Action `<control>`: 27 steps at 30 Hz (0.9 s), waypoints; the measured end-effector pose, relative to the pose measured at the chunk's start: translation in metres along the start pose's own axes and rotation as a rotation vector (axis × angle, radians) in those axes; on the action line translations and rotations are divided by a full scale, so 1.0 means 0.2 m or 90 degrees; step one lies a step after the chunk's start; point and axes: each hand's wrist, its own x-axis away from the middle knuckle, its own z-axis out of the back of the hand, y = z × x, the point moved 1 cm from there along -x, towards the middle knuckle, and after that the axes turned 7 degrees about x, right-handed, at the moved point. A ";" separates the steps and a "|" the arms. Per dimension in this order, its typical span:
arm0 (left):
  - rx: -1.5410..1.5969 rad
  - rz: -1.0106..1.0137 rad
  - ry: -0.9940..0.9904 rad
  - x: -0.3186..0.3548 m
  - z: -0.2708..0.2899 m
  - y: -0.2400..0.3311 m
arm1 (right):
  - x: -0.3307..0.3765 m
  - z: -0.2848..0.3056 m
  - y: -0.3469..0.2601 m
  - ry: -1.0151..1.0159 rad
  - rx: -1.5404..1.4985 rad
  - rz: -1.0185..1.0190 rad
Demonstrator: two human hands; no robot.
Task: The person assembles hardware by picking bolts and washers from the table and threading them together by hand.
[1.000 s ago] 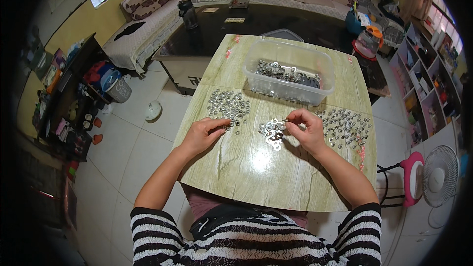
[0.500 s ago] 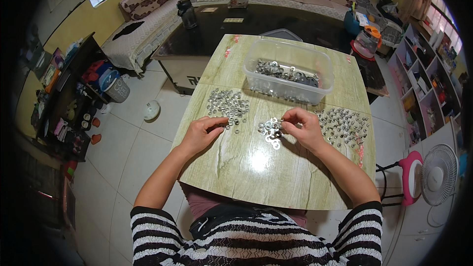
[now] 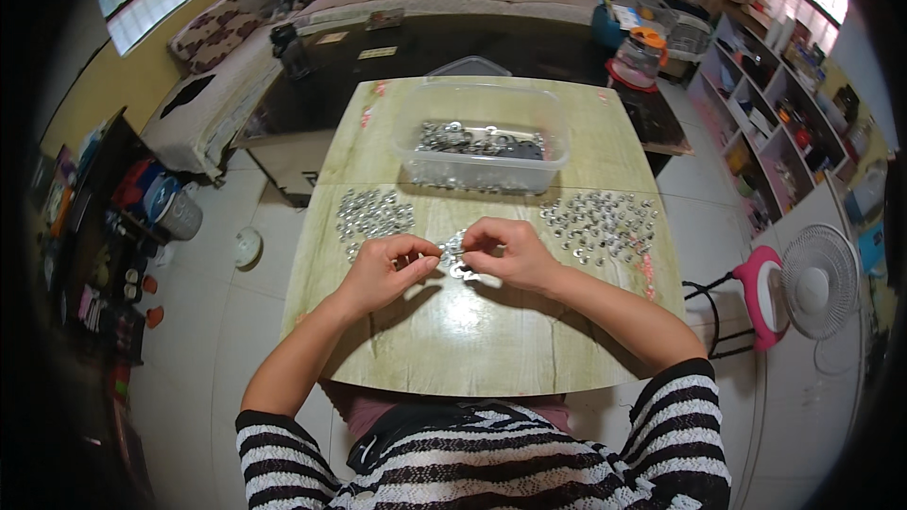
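Note:
My left hand (image 3: 385, 269) and my right hand (image 3: 512, 255) face each other above the middle of the table, their fingertips almost meeting. The right one pinches a short, thin metal screw (image 3: 455, 252). Thumb and forefinger of my left hand are closed at its other end; whatever small part they hold is hidden. Beneath the fingers lies a little heap of flat silver washers (image 3: 460, 272), partly covered by my hands. Small ring-like metal nuts (image 3: 376, 212) are spread left of it, and many short screws (image 3: 600, 220) to its right.
Behind my hands stands a clear plastic box (image 3: 482, 177) holding loose metal parts, on a pale wood-patterned table (image 3: 453, 359). A dark table (image 3: 435, 42) adjoins at the far side. To the right are a white fan (image 3: 814, 283) and a pink-backed stool (image 3: 761, 297).
My left hand has moved right from the nuts to meet my right hand over the washers. The whole view has shifted, so the table appears further left.

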 end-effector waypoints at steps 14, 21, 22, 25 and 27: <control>0.127 0.060 -0.020 -0.08 -0.14 -0.01 | 0.06 0.04 -0.01 0.019 -0.004 0.010; 0.184 0.079 -0.013 -0.12 -0.18 0.03 | 0.11 0.03 0.00 0.021 -0.080 -0.111; 0.184 0.079 -0.014 -0.12 -0.19 0.04 | 0.11 0.03 0.01 0.022 -0.080 -0.112; 0.133 0.049 0.003 -0.13 -0.20 0.06 | 0.11 0.02 0.03 0.028 -0.168 -0.157; 0.096 0.031 -0.004 -0.13 -0.21 0.08 | 0.11 0.01 0.05 0.048 -0.231 -0.193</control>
